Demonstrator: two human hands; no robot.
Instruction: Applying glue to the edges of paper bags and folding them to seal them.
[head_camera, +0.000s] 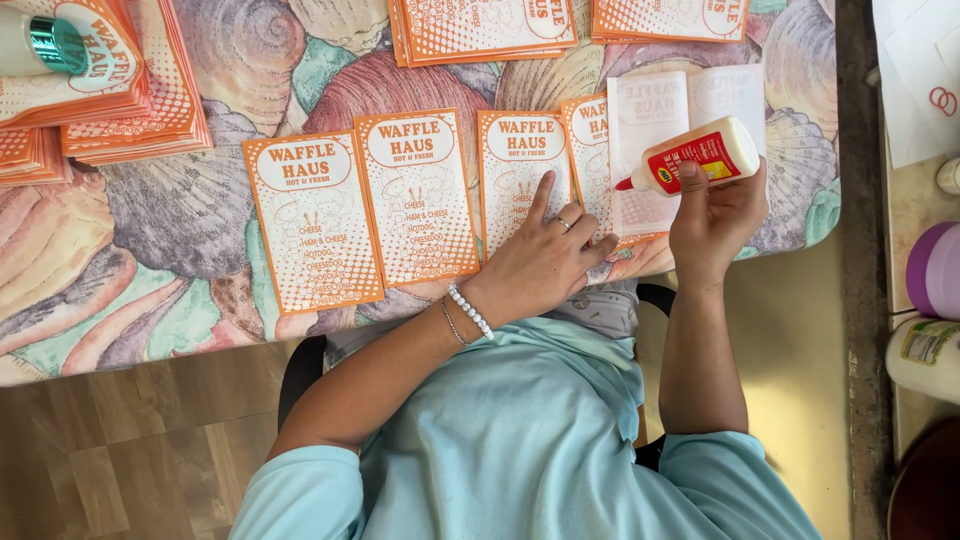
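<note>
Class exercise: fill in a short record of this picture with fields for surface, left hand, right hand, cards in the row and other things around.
surface: table with a seashell-patterned cover
left hand: left hand lies flat on an orange card, fingers spread
right hand: right hand grips a white glue bottle, red tip pointing left over a blank-side sheet
cards in the row: four orange printed cards face up
other things: card stacks at the far edge

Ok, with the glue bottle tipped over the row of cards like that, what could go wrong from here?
1. The glue bottle in the right hand lies sideways, red nozzle over the pale, turned-over card; a drip could land on the printed orange cards beside it.
2. The left hand presses those overlapping cards; stray glue might bond them together.
3. The cards sit near the table edge, so a nudge may push them off.
</note>
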